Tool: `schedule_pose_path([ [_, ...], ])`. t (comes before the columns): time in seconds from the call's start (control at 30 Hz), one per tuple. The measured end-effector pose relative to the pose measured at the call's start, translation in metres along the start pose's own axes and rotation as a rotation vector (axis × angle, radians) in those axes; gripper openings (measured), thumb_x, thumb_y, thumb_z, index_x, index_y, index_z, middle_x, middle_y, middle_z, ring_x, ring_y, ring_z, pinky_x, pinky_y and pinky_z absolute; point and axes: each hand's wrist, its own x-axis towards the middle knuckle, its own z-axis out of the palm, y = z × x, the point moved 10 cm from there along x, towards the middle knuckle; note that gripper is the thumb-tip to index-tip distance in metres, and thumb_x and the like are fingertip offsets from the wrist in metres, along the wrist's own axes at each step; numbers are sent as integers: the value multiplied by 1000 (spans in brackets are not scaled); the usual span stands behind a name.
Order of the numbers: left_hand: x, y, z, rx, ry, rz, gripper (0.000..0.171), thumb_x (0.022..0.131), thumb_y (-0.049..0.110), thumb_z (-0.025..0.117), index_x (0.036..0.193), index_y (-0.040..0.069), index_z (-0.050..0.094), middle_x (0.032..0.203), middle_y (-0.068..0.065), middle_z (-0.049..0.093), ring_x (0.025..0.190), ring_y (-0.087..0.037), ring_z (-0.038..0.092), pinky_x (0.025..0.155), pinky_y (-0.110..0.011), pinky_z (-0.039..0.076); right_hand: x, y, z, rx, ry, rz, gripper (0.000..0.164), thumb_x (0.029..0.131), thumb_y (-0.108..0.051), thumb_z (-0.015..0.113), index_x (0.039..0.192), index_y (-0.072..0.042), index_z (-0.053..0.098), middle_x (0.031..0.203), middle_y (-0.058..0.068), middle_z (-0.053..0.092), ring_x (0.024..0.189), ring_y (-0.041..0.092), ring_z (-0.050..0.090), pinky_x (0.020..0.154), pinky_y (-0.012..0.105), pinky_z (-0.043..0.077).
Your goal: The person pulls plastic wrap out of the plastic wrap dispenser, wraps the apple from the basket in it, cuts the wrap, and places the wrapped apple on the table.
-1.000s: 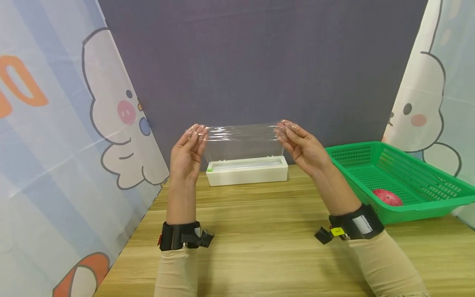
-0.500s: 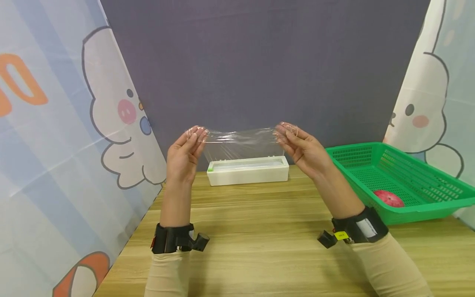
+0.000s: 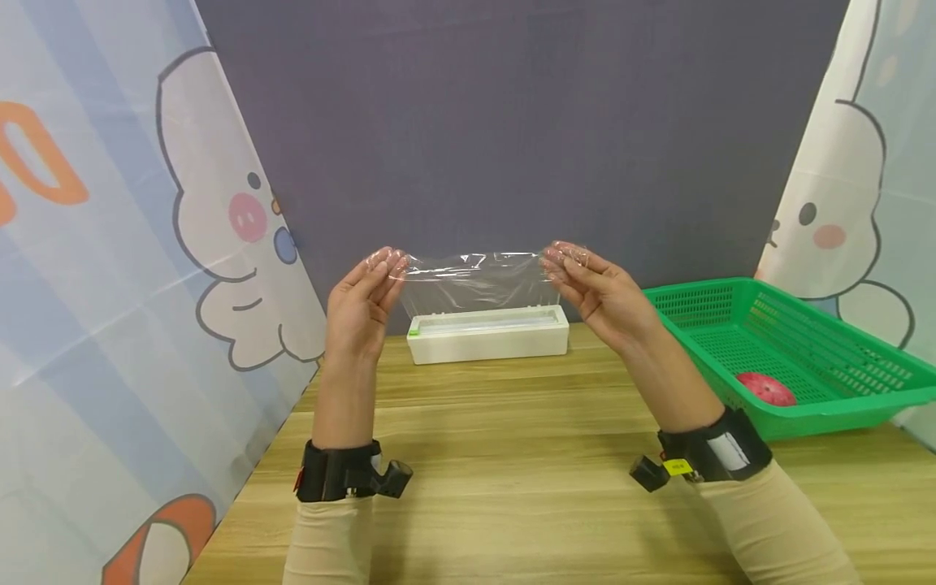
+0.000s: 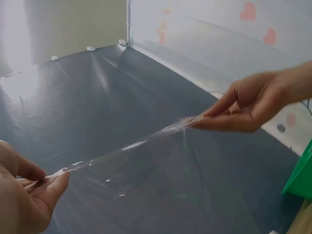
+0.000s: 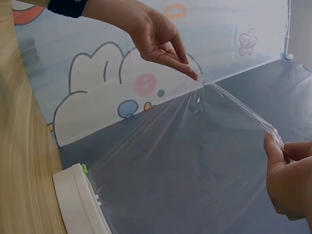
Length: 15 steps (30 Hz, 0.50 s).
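Observation:
A sheet of clear plastic wrap [image 3: 468,272] is stretched between my two hands, above and in front of a long white wrap dispenser [image 3: 488,347]. My left hand [image 3: 358,309] pinches its left upper corner between thumb and fingers. At the right upper corner my right hand [image 3: 603,296] pinches it the same way. From the held edge the film runs down to the dispenser, with fine creases that show in the right wrist view. A small green piece [image 3: 413,331] sits at the dispenser's left end.
On the right of the wooden table [image 3: 483,487] stands a green perforated basket [image 3: 826,418] with a round pinkish-red thing [image 3: 765,389] in it. A dark grey backdrop [image 3: 512,122] rises behind the dispenser, with printed cartoon curtains [image 3: 95,325] at both sides.
Both hands have kept their pinch on the plastic wrap. The left hand has shifted slightly left and down, and the held edge of the wrap has dipped a little.

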Motion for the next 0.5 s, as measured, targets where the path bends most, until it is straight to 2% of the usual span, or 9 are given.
schedule_pose_path([
  [0.23, -10, 5, -6, 392, -82, -13, 39, 106, 4, 61, 141, -13, 57, 120, -12, 76, 105, -20, 76, 96, -30, 58, -13, 14, -7, -158, 8, 93, 26, 109, 4, 51, 131, 1, 65, 127, 13, 72, 118, 23, 72, 102, 32, 55],
  [0.4, -18, 8, -7, 690, -237, -53, 38, 106, 9, 60, 138, -13, 59, 126, -12, 70, 104, -16, 75, 96, -32, 59, -25, 25, -16, -263, 8, 149, 20, 110, -2, 54, 123, -2, 69, 120, 11, 72, 113, 24, 73, 102, 34, 56],
  [0.5, -22, 5, -4, 792, -360, -113, 39, 106, 12, 60, 137, -13, 59, 132, -19, 66, 106, -19, 75, 98, -36, 59, -33, 27, -24, -340, 19, 166, 17, 110, -8, 56, 116, -5, 72, 116, 9, 73, 113, 25, 74, 100, 35, 58],
])
